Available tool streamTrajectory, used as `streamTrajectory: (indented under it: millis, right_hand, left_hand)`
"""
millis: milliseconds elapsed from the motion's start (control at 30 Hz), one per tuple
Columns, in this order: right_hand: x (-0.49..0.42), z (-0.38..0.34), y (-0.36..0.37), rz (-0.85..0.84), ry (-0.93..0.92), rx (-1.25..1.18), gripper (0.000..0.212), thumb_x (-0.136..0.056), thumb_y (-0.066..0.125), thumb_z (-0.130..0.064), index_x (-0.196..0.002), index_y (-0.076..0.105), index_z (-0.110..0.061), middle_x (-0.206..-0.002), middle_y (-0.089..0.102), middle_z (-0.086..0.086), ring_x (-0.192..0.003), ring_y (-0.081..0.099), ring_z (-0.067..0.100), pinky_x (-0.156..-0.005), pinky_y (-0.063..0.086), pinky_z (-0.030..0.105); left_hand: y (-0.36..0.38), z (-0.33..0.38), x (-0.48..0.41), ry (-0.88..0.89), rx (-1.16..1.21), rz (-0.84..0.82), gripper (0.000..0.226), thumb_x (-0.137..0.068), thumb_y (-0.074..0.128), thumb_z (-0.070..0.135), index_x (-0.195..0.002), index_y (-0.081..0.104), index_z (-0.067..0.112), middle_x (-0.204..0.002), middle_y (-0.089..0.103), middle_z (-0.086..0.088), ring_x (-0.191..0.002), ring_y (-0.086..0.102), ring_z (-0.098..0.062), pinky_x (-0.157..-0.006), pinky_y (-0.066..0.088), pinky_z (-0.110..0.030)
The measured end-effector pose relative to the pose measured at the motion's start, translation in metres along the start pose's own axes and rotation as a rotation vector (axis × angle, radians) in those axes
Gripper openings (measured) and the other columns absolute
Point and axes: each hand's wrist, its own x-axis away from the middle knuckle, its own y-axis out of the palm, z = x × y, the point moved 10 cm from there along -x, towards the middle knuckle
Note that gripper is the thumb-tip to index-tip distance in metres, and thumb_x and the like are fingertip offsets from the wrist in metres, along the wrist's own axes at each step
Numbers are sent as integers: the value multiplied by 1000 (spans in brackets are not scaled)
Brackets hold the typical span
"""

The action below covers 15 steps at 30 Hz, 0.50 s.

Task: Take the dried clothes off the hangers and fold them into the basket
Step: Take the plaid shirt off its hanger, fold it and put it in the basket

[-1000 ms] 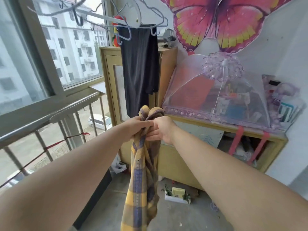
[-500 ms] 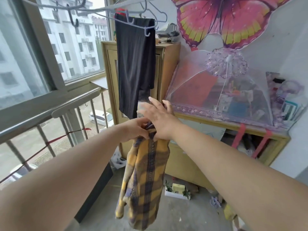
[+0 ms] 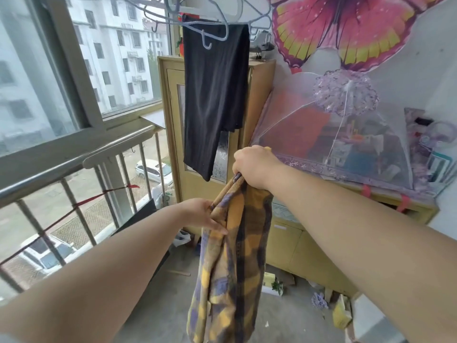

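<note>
Clenches the plaid shirt high in the right hand to hang it straight; draws 1 edge taut with the left hand, pinching or pressing, cannot tell.

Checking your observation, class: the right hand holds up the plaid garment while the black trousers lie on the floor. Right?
No: the head view shows the black trousers hanging from a hanger. The right hand does hold up the plaid garment.

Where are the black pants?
In the head view, the black pants hang top centre on a hanger, in front of the yellow cabinet, above the plaid shirt.
</note>
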Motion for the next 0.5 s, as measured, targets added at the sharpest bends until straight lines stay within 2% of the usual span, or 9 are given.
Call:
streamTrajectory:
  millis: [100, 200, 300, 367, 433, 500]
  right_hand:
    - [6, 4, -8, 13, 54, 84, 22, -97, 49, -15, -112, 65, -21, -107, 57, 2, -101, 55, 24, -69, 32, 31]
    - [9, 15, -6, -30, 131, 98, 19, -95, 53, -22, -109, 65, -16, -98, 55, 4, -94, 55, 23, -76, 39, 31]
    - [11, 27, -1, -58, 192, 72, 21, -95, 51, -19, -111, 63, -12, -106, 59, 7, -99, 57, 25, -85, 43, 35]
    - [12, 33, 1, -49, 240, 42, 23, -95, 50, -20, -113, 62, -12, -109, 60, 8, -100, 57, 26, -86, 43, 36]
    - [14, 38, -1, -21, 291, -1, 23, -95, 50, -22, -112, 63, -13, -106, 61, 7, -92, 57, 24, -82, 44, 34]
    - [16, 40, -5, 7, 327, -38, 24, -96, 50, -24, -113, 63, -12, -106, 62, 7, -91, 57, 23, -79, 45, 32]
  left_hand:
    - [11, -3, -6, 22, -46, 28, 57, -67, 78, 48, -118, 59, 32, -110, 65, 8, -103, 60, -18, -97, 48, -36]
    - [12, -1, -12, 52, 0, 140, 29, -80, 64, 28, -109, 61, 27, -106, 66, 2, -99, 60, -19, -91, 52, -38]
    - [19, -2, -16, 66, 149, 166, 24, -81, 65, 25, -104, 58, 26, -104, 64, 3, -98, 60, -16, -92, 51, -37]
    - [35, 4, -17, 85, 313, 71, 45, -76, 74, 32, -114, 50, 29, -111, 61, 5, -104, 59, -14, -96, 49, -36]
    - [47, 18, -17, 112, 528, -1, 80, -65, 82, 41, -129, 34, 32, -120, 55, 6, -112, 55, -16, -100, 46, -37]
    - [47, 34, -19, 141, 658, 47, 104, -58, 85, 48, -138, 19, 40, -125, 52, 7, -115, 53, -16, -99, 46, -34]
